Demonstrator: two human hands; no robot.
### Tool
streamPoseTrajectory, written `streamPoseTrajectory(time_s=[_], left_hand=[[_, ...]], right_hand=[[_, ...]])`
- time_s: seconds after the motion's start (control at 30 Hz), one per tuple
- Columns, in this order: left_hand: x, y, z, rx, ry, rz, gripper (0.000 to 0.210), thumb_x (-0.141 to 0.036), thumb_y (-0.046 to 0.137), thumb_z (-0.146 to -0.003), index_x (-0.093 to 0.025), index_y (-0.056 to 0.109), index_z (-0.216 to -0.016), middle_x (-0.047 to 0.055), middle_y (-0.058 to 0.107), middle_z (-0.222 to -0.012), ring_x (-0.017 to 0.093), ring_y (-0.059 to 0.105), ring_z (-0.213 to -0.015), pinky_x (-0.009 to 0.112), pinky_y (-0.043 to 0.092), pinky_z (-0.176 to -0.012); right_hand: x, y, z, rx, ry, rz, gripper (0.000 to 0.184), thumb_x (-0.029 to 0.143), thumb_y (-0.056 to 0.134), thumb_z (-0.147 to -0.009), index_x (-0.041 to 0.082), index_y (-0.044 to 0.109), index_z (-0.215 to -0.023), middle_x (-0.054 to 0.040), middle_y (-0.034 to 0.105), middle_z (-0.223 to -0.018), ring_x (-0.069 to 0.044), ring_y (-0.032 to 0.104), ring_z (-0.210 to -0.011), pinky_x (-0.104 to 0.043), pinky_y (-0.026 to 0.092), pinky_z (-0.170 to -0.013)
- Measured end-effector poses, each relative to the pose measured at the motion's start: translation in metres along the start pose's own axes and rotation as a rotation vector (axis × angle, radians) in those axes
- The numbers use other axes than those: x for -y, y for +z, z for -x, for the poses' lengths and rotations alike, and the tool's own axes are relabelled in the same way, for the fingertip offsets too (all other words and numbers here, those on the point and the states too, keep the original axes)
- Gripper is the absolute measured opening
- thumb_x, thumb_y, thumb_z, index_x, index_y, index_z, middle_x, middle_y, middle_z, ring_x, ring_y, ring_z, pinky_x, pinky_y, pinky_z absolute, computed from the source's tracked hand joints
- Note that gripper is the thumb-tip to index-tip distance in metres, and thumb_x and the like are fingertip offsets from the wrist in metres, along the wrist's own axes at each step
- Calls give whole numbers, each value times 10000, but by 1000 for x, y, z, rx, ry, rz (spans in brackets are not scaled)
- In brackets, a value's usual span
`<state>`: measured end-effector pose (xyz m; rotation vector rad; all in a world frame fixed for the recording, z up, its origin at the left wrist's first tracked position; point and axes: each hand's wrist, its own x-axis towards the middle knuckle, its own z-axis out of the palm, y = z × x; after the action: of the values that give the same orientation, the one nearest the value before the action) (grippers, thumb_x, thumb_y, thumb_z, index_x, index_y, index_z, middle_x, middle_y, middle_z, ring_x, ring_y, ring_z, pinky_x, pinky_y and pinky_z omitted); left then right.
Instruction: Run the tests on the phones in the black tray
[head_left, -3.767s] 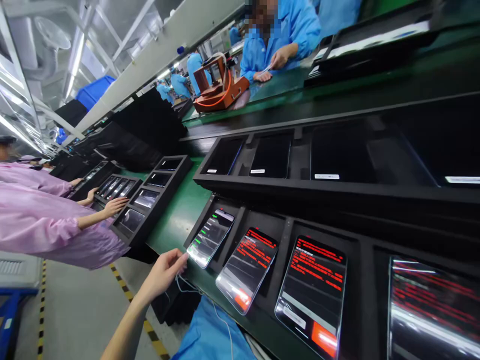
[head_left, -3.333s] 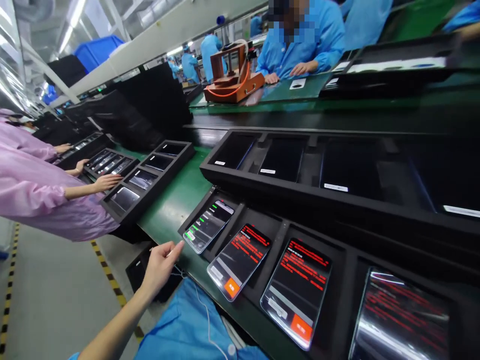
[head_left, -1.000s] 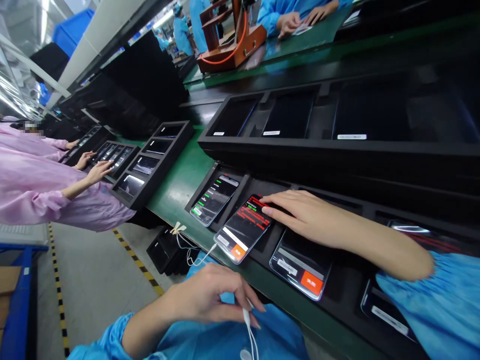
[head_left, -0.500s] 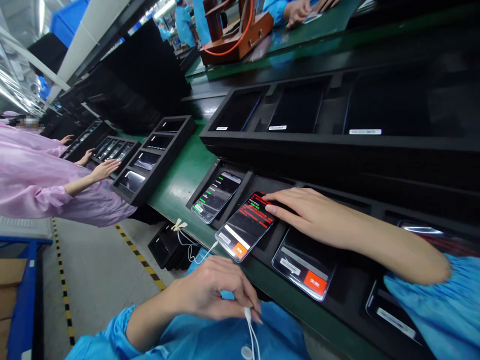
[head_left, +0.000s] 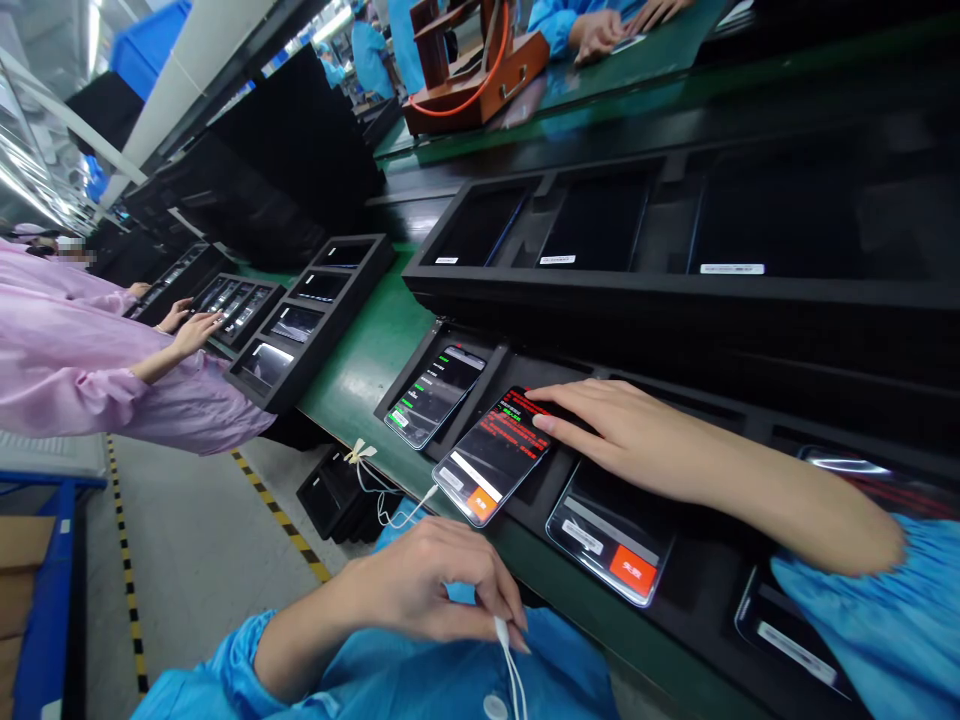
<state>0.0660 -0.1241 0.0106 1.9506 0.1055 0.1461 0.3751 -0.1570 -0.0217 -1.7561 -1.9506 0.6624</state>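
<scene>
My left hand (head_left: pixel 442 580) is closed in a pinch on a white earphone cord (head_left: pixel 501 632), at the point where it splits into two wires. A white plug end of cord meets the lower edge of a smartphone (head_left: pixel 491 455) with red text and an orange button on its screen. Stretched out flat, my right hand (head_left: pixel 615 425) rests its fingertips on that phone's upper right edge. The phone lies over a slot of the black tray (head_left: pixel 525 495), its lower end past the tray's edge. Left of it lies another lit phone (head_left: pixel 435 397); to the right, one with an orange button (head_left: pixel 607 540).
A raised black tray (head_left: pixel 600 285) of dark-screened phones stands behind. Further left, another phone tray (head_left: pixel 311 345) sits on the green bench (head_left: pixel 352 345). A worker in pink (head_left: pixel 112 350) handles phones there. A brown fixture (head_left: pixel 480 85) and another person's hands (head_left: pixel 600 35) are at the back.
My hands stay in nearly the same place, and the phone and cord have barely shifted in view. The pink-sleeved worker's hands have moved slightly left.
</scene>
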Motion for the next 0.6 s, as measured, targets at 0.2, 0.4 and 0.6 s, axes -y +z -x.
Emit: streamPoseTrajectory(time_s=[0.2,0.4,0.6], left_hand=[[1,-1,1,28,-36,-3,290,-350,733,-1058,-218,655,-812,84,851,-975,172,819,-951,284,617,-921],[1,1,0,81,-51,-5,314,-422,736,-1054,-219,677,-823,74,849,-963,166,807,-929,273,598,-902],[2,-5,-2,236,-32,-8,348,-566,752,-1009,-228,753,-925,71,843,-1013,184,797,-965,281,589,-945]], right_hand=[[0,0,1,-9,-7,-3,775,746,274,-1072,226,669,-1491,-120,691,-1493,-353,648,-1383,-607,462,-1221],[-3,2,-2,1,-22,3,753,736,291,-1076,239,666,-1500,-119,688,-1498,-350,645,-1389,-599,474,-1216],[13,-26,20,-12,-65,-30,687,729,355,-1076,290,686,-1487,-102,708,-1462,-369,674,-1330,-593,543,-1157]])
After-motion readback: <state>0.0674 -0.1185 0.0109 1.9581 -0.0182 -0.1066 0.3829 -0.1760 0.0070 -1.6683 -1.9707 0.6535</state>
